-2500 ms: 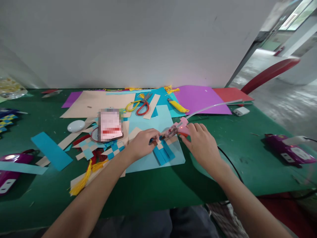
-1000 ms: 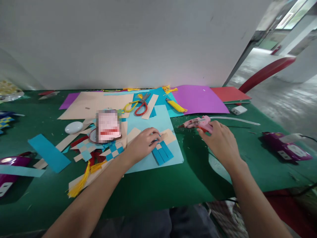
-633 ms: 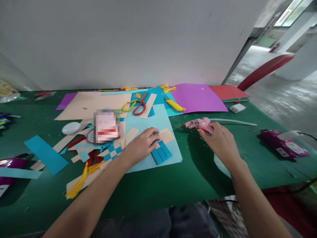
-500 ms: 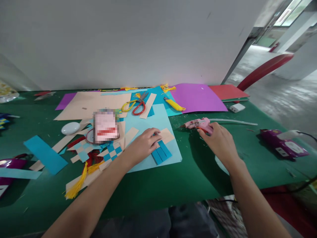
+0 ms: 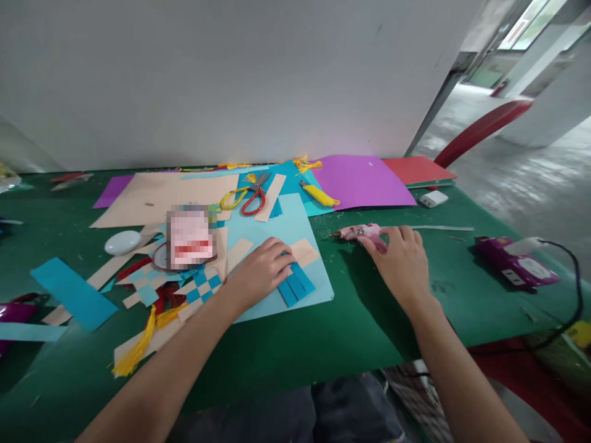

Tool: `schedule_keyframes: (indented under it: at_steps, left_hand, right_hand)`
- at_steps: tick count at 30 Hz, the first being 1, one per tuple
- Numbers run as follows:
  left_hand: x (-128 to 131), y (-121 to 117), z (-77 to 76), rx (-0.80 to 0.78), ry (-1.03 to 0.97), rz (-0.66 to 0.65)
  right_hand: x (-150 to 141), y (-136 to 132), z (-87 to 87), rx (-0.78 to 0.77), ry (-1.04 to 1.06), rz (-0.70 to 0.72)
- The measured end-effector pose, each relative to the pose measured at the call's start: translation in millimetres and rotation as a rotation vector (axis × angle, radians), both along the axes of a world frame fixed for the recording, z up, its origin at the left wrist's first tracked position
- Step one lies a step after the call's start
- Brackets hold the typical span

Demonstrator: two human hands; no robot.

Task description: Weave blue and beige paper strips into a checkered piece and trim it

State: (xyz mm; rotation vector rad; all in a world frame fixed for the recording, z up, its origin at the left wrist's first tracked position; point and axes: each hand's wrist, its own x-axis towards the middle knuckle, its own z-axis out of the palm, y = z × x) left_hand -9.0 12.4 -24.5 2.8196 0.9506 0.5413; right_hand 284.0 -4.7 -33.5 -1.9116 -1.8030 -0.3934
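Observation:
My left hand [image 5: 265,267] has its fingers curled at the edge of a blue slit paper [image 5: 297,287], partly covering it. A beige paper strip [image 5: 305,252] lies just beyond that paper. Both rest on a light blue sheet [image 5: 302,218]. On the right, my right hand [image 5: 402,261] is closed round the handle of a pink glue gun [image 5: 362,232], whose nozzle points left. A clear glue stick [image 5: 443,228] extends from its back. My right fingers hide much of the handle.
Red-and-yellow-handled scissors [image 5: 253,198] and a yellow cutter [image 5: 322,194] lie behind my hands. Paper scraps, a woven blue-beige piece [image 5: 201,286] and a yellow tassel [image 5: 138,351] crowd the left. A purple device [image 5: 519,263] with a cable stands right, near a white adapter [image 5: 434,199].
The view has shifted slightly, so most things sit a little further left. My right hand has tightened round the glue gun's handle. My left hand stays at the blue paper.

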Motion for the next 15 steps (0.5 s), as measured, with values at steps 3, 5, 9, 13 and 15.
schedule_keyframes:
  at_steps: [3, 5, 9, 13, 15]
  left_hand:
    - [1.1, -1.1, 2.4, -0.009, 0.022, 0.000]
    - [1.8, -1.7, 3.9, -0.023, 0.022, 0.011]
    - [2.7, -2.0, 5.8, -0.016, 0.010, 0.008]
    - [2.8, -3.1, 6.7, -0.040, -0.074, 0.021]
    - [2.3, -3.6, 6.5, -0.061, -0.140, 0.061]
  right_hand:
    - [-20.5, -7.4, 11.4, 0.116, 0.048, 0.196]
    - [-39.4, -15.3, 15.0, 0.086, 0.060, 0.410]
    - [-71.6, -31.8, 11.1, -0.113, -0.059, 0.748]
    - [-81.9, -39.1, 2.9, -0.186, -0.140, 0.808]
    - [-81.7, -39.6, 0.3, -0.191, -0.143, 0.803]
